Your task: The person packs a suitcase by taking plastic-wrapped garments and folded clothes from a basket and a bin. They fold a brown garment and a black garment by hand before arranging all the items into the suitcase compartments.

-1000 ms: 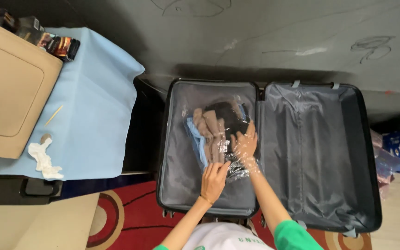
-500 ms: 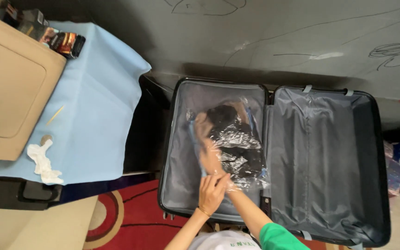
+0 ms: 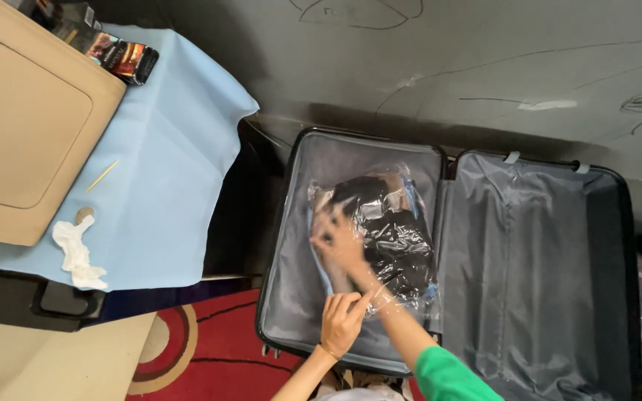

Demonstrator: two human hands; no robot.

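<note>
A black hard-shell suitcase [image 3: 276, 245] lies open on the floor, with grey lining in both halves. In its left half lies a clear plastic bag [image 3: 403, 223] stuffed with dark and tan clothes [image 3: 395, 245]. My right hand [image 3: 339, 241] is inside the bag, seen through the plastic, its fingers spread flat against the clothes. My left hand [image 3: 343, 323] pinches the bag's open edge at the near end. The suitcase's right half [image 3: 529, 275] holds nothing.
A surface draped in light blue cloth [image 3: 165, 163] stands to the left. It carries a beige case [image 3: 24, 126], a crumpled white tissue [image 3: 77, 252], a thin stick [image 3: 102, 177] and dark packets [image 3: 124, 58]. A red patterned rug [image 3: 202, 341] lies under the suitcase, and a scribbled grey wall [image 3: 447, 67] stands behind.
My right hand has slid deeper into the bag and to the left. The dark clothing now covers most of the tan pieces. My left hand stays at the bag's opening.
</note>
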